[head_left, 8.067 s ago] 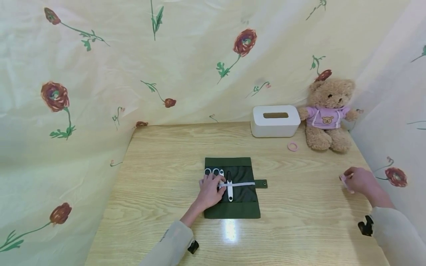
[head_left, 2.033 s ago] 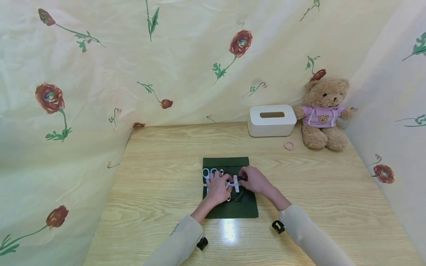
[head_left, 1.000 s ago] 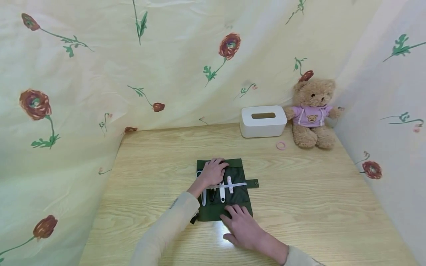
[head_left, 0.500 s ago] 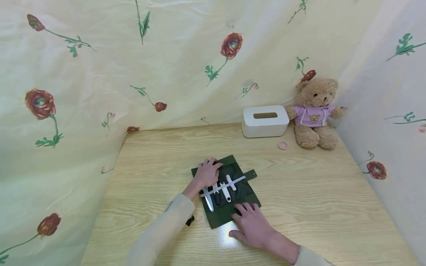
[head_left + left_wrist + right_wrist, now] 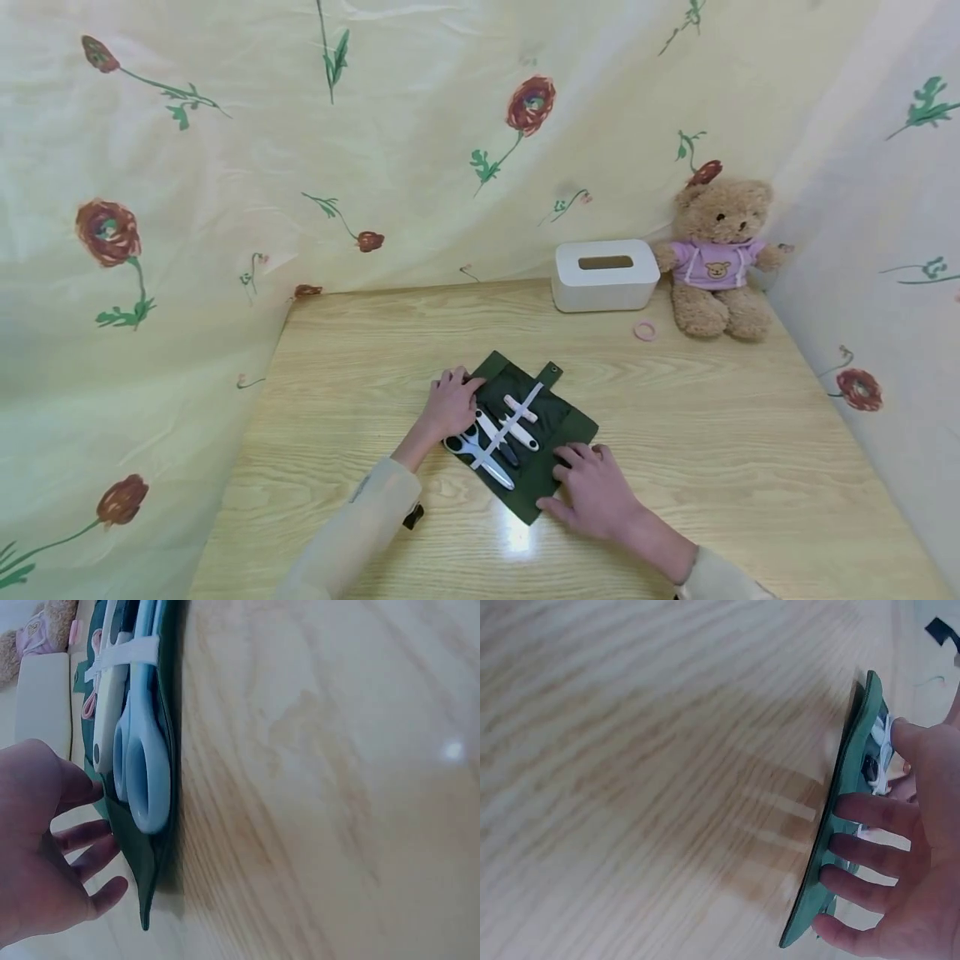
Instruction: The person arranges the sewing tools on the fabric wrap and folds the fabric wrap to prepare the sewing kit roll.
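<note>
A pale wood-grain table fills the lower part of the head view. Near its middle, between the person's two hands, a dark green fabric tool roll lies spread flat at a slant. The left hand is at its far left edge, the right hand at its near right border; the fingers of both are spread and loosely bent, touching the fabric without closing round it. The likeliest trouble is a spill: only one thin white elastic band crosses the tools, so a sharp tug or tilt might let them slip out, perhaps the scissors first, as they lie along the outer edge. In the left wrist view, the border beside their handles seems lifted and could fold under if pressed. Farther back, a white tissue box has a slot in its top; its contents cannot be made out. Under the roll's band, in falling size, sit those scissors, a white-and-black tool, a white tool and a small pink-and-white piece of unclear use.
</note>
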Demonstrator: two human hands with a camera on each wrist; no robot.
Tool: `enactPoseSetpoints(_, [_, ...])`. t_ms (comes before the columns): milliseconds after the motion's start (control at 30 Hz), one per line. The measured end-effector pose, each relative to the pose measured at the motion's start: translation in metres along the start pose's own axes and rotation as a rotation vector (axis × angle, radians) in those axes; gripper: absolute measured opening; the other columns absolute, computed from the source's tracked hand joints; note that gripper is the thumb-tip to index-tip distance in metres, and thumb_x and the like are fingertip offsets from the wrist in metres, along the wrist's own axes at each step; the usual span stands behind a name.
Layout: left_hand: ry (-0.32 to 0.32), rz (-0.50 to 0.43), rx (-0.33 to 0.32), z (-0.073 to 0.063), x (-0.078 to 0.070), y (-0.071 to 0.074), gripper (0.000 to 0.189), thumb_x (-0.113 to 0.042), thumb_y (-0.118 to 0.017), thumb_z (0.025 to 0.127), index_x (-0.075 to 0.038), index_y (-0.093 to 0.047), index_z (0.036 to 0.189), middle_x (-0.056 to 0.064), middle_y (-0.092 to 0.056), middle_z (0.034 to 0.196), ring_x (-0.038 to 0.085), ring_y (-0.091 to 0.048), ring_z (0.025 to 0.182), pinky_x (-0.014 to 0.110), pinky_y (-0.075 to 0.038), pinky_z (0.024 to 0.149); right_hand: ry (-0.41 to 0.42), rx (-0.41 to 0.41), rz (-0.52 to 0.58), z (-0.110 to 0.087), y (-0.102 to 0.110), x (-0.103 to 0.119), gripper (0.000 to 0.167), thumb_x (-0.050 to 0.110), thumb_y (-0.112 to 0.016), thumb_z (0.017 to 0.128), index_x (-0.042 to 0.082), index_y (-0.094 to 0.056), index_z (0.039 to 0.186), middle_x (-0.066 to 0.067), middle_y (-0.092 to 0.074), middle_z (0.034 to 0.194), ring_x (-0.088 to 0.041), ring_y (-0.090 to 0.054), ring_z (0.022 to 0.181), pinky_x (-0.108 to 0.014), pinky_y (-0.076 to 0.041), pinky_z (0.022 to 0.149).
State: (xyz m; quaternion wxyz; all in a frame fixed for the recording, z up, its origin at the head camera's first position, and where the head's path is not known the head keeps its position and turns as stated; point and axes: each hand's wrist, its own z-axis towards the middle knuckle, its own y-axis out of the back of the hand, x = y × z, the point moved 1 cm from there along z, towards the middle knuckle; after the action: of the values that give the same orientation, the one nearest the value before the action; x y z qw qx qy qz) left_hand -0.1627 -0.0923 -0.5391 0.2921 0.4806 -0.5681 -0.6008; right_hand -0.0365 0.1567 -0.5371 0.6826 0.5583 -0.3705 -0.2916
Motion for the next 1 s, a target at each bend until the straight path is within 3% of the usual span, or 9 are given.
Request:
enactPoseSetpoints(300, [0.013,-0.009,-0.017,-0.01,0.004,-0.006,0.04,-0.014,-0.05,0.101,-0.013,-0.058,0.14,0.013,-0.049,0.123,0.032,-0.046,0.102,0.045,-0.04,0.082,-0.052,0.005,0.002,0.005,0.004,-0.012,0.048,0.054,-0.074,0.083,0.007,-0.075,0.091,-0.018,-0.065,0.123,-0.041,-0.056,0.119,-0.064,-0.04,0.093])
enactPoseSetpoints(633, [0.026,-0.035,-0.046,-0.028,0.005,-0.009,0.036,-0.015,-0.053,0.1,-0.009,-0.063,0.134,0.014,-0.049,0.114,0.029,-0.041,0.097,0.043,-0.038,0.081,-0.057,0.045,-0.015,0.007,0.004,-0.031,0.056,0.049,-0.082,0.076,0.004,-0.071,0.107,-0.017,-0.063,0.13,-0.043,-0.053,0.124,-0.066,-0.037,0.096])
enactPoseSetpoints(867, [0.023,-0.042,-0.072,-0.044,0.004,-0.013,0.034,-0.017,-0.054,0.1,-0.005,-0.064,0.13,0.016,-0.049,0.111,0.03,-0.041,0.102,0.046,-0.038,0.085,-0.043,0.068,0.007,0.014,0.01,-0.046,0.052,0.038,-0.087,0.072,0.005,-0.069,0.108,-0.017,-0.061,0.133,-0.043,-0.052,0.125,-0.07,-0.036,0.093])
enactPoseSetpoints(1000, [0.011,-0.057,-0.095,-0.056,0.004,-0.015,0.034,-0.016,-0.055,0.1,-0.004,-0.063,0.131,0.019,-0.048,0.125,0.034,-0.041,0.115,0.05,-0.038,0.093,-0.036,0.078,0.031,0.019,0.013,-0.057,0.052,0.031,-0.089,0.071,0.003,-0.069,0.11,-0.017,-0.06,0.135,-0.042,-0.053,0.124,-0.071,-0.036,0.091])
